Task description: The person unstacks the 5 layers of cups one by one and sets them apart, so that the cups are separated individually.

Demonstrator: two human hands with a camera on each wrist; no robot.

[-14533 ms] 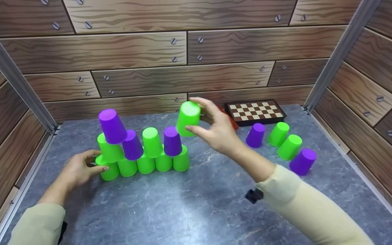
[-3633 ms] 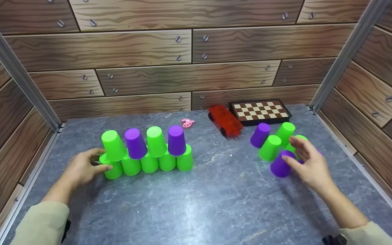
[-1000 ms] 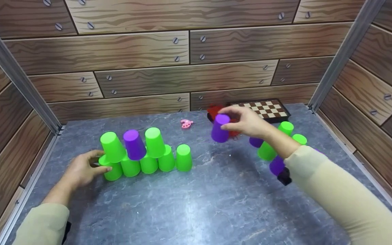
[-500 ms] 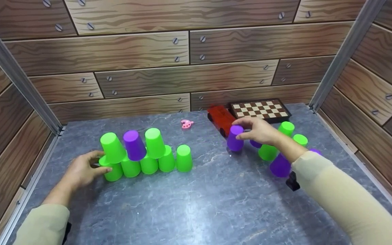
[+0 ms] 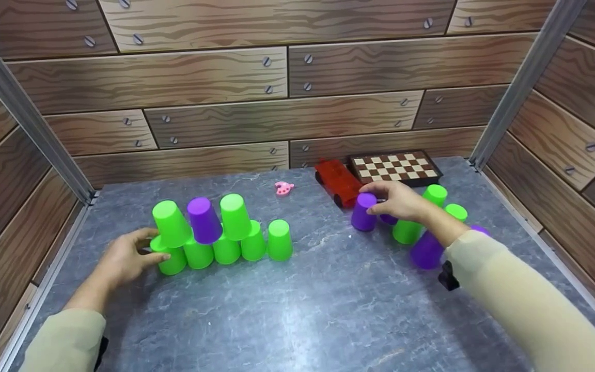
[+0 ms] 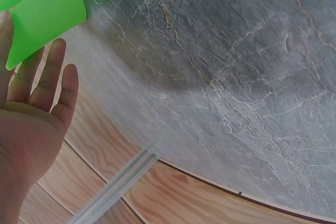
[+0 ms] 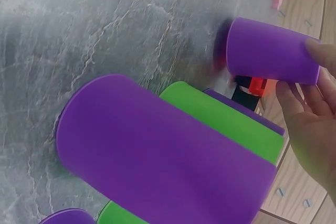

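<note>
My left hand (image 5: 127,256) steadies the leftmost green cup (image 5: 172,261) of a bottom row of several upside-down green cups, thumb in front and fingers behind. Above that row stand a green cup (image 5: 171,225), a purple cup (image 5: 204,220) and another green cup (image 5: 235,217). The rightmost bottom green cup (image 5: 280,241) bears nothing. Farther right, my right hand (image 5: 398,200) pinches an upside-down purple cup (image 5: 363,213) near its top, thumb on the near side. In the right wrist view, this purple cup (image 7: 270,51) has its rim close over the tabletop.
Beside my right forearm stand more upside-down cups, among them a purple cup (image 5: 426,252) and a green cup (image 5: 407,232). Behind them lie a red toy car (image 5: 336,181), a checkered board (image 5: 395,168) and a small pink piece (image 5: 283,188). Wood-patterned walls (image 5: 215,77) enclose the table.
Two purple cups have left the stack: the top one, then the upper row's right end. My right hand has carried the latter rightward and down beside the other cups. My left hand stays put.
</note>
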